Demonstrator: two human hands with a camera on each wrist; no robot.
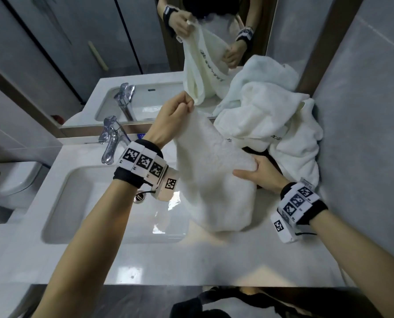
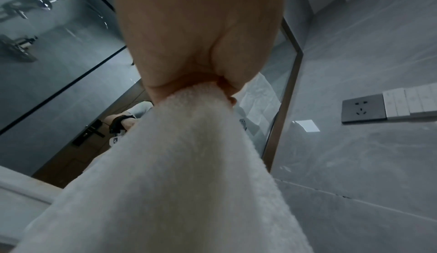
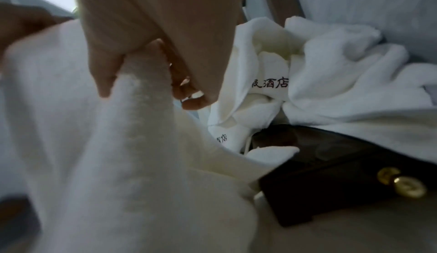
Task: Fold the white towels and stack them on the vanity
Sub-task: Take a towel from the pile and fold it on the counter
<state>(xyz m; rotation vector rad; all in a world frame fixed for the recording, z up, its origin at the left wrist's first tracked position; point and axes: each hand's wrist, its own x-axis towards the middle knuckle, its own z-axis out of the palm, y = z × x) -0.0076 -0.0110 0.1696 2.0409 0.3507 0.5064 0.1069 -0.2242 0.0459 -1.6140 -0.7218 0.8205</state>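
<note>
Nearest, the white towel [image 1: 216, 180] hangs in the air between both hands above the right side of the table [image 1: 191, 260], its lower end sagging down to touch the top beside the sink [image 1: 113, 203]. The right hand [image 1: 260, 174] grips a bunched edge low down, thumb over the cloth; the left hand [image 1: 176, 111] pinches a corner held higher. It looks like soft, thick terry: light, limp, not slippery and in no way fragile, so it should droop wherever it is unsupported. Corners and hems are the likely places to hold if the edges are to line up for a fold. Just behind the right hand a dark box [image 3: 343, 173] with a gold knob sits on the table, partly under cloth, and takes up room where a fold might be laid. Further back, a crumpled heap of towels [image 1: 271, 115] printed with dark characters fills the right rear corner. The tap [image 1: 111, 138] stands at the far left, with the mirror [image 1: 145, 42] behind.
</note>
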